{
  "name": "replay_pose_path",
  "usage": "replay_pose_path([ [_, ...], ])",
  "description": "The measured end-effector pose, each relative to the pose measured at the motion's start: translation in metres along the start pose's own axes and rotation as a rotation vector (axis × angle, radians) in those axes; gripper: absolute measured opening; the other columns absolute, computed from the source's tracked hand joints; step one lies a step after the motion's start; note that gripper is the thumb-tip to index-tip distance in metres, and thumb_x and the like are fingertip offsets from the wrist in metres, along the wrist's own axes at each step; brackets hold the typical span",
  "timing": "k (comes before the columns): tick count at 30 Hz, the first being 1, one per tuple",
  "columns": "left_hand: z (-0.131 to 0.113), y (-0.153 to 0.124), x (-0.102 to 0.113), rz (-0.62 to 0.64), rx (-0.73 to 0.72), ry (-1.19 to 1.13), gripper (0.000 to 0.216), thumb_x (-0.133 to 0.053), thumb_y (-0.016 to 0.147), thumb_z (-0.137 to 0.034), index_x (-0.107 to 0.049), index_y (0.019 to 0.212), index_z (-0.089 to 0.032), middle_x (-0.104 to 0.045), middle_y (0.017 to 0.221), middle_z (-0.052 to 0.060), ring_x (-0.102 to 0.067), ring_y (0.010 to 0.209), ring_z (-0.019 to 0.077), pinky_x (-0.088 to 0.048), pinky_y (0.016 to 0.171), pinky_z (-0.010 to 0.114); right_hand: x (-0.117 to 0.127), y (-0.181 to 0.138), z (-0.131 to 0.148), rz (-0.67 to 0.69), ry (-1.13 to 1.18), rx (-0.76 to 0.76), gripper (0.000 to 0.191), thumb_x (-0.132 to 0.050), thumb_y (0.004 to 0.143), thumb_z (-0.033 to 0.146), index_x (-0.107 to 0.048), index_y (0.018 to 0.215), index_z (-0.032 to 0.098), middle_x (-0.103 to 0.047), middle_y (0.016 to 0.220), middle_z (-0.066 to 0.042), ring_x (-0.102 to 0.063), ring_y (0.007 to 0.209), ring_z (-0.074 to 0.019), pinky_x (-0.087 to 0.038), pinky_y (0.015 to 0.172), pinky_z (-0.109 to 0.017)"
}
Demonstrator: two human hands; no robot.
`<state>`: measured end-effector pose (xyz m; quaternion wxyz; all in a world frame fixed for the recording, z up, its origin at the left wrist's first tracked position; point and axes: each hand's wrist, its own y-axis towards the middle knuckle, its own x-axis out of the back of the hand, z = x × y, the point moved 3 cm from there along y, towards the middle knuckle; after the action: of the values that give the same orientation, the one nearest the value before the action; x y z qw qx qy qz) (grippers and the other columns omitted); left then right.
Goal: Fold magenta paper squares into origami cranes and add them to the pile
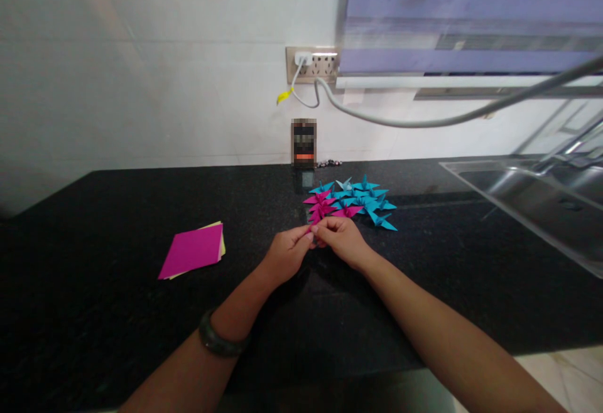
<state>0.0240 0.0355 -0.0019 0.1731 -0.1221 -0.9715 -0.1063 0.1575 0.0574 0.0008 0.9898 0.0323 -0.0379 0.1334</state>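
Note:
My left hand point(287, 251) and my right hand point(340, 238) meet over the black counter point(117, 212), fingers pinched together on a small magenta folded paper piece point(311, 233). Only a sliver of that paper shows between the fingertips. Just beyond my hands lies a cluster of folded paper cranes: several magenta ones point(323, 206) on the left, several blue ones point(367, 203) on the right. A dark band circles my left wrist.
A stack of square paper sheets point(193, 251), magenta on top with yellow beneath, lies on the counter to the left. A steel sink point(532, 203) sits at the right. A small dark object point(304, 143) stands against the wall under a socket point(311, 64) with a white cable.

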Motion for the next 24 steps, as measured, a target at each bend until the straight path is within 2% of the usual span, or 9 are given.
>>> replay_pose_path([
  [5,-0.0022,0.0010,0.0011,-0.030,0.031,-0.008,0.033,-0.046,0.081,-0.036,-0.067,0.096,-0.016,-0.069,0.078,0.005,-0.063,0.071,0.0162,-0.049,0.066,0.027,0.0001,0.0004,-0.0026,-0.007,-0.052,0.002,0.021,-0.059,0.068,0.034,-0.054,0.059,0.015,-0.052,0.052,0.003,-0.044,0.047,-0.0072,-0.034,0.048,-0.021],
  [8,-0.0001,0.0022,0.0031,-0.084,0.113,-0.038,0.035,-0.047,0.080,-0.041,-0.067,0.084,-0.013,-0.068,0.069,0.006,-0.064,0.066,0.0174,-0.049,0.061,0.027,-0.0011,0.0001,-0.0032,-0.008,-0.133,0.078,0.016,-0.059,0.067,0.030,-0.054,0.061,0.016,-0.051,0.055,0.003,-0.044,0.051,-0.0082,-0.036,0.051,-0.022],
  [11,0.0024,0.0030,0.0035,-0.115,0.182,-0.135,0.030,-0.051,0.077,-0.040,-0.064,0.079,-0.013,-0.067,0.068,0.006,-0.065,0.064,0.0175,-0.049,0.058,0.027,0.0000,0.0006,-0.0030,-0.084,-0.131,0.145,0.016,-0.062,0.065,0.029,-0.052,0.068,0.017,-0.050,0.060,0.003,-0.044,0.053,-0.0089,-0.037,0.052,-0.023],
  [13,0.0025,0.0031,0.0030,-0.125,0.197,-0.200,0.025,-0.054,0.075,-0.036,-0.062,0.079,-0.013,-0.068,0.071,0.006,-0.065,0.064,0.0165,-0.048,0.057,0.026,0.0031,0.0016,-0.0030,-0.169,-0.103,0.150,0.022,-0.066,0.062,0.029,-0.053,0.076,0.018,-0.050,0.066,0.002,-0.043,0.055,-0.0089,-0.038,0.052,-0.022],
  [15,0.0015,0.0030,0.0025,-0.132,0.188,-0.236,0.021,-0.055,0.074,-0.034,-0.061,0.076,-0.014,-0.068,0.069,0.004,-0.064,0.062,0.0154,-0.048,0.058,0.026,0.0052,0.0026,-0.0030,-0.200,-0.077,0.141,0.028,-0.067,0.061,0.030,-0.054,0.084,0.018,-0.053,0.072,0.001,-0.046,0.058,-0.0094,-0.040,0.053,-0.023],
  [17,0.0005,0.0028,0.0020,-0.134,0.169,-0.252,0.020,-0.055,0.074,-0.034,-0.060,0.074,-0.014,-0.066,0.064,0.003,-0.062,0.060,0.0140,-0.048,0.059,0.025,0.0047,0.0029,-0.0029,-0.149,-0.056,0.125,0.025,-0.066,0.064,0.032,-0.057,0.082,0.018,-0.054,0.072,0.000,-0.047,0.059,-0.0096,-0.040,0.055,-0.023],
  [19,-0.0002,0.0021,0.0013,-0.133,0.167,-0.287,0.021,-0.056,0.074,-0.035,-0.059,0.073,-0.015,-0.065,0.062,0.001,-0.061,0.058,0.0125,-0.047,0.057,0.024,0.0023,0.0017,-0.0026,-0.076,-0.015,0.097,0.022,-0.063,0.068,0.037,-0.057,0.071,0.017,-0.052,0.062,0.002,-0.045,0.055,-0.0086,-0.039,0.054,-0.022],
  [21,-0.0008,0.0007,0.0000,-0.126,0.192,-0.359,0.023,-0.056,0.074,-0.037,-0.057,0.074,-0.015,-0.063,0.061,0.001,-0.059,0.055,0.0113,-0.046,0.056,0.023,-0.0004,-0.0006,-0.0021,-0.022,0.090,0.046,0.028,-0.063,0.068,0.042,-0.054,0.064,0.016,-0.049,0.055,0.003,-0.043,0.050,-0.0073,-0.036,0.050,-0.022],
  [24,-0.0028,-0.0015,-0.0033,-0.071,0.241,-0.502,0.029,-0.058,0.072,-0.043,-0.055,0.075,-0.015,-0.062,0.059,0.000,-0.058,0.053,0.0103,-0.045,0.053,0.022,-0.0047,-0.0041,-0.0008,0.067,0.317,-0.055,0.035,-0.066,0.063,0.048,-0.052,0.063,0.016,-0.050,0.053,0.004,-0.045,0.047,-0.0075,-0.038,0.049,-0.023],
])
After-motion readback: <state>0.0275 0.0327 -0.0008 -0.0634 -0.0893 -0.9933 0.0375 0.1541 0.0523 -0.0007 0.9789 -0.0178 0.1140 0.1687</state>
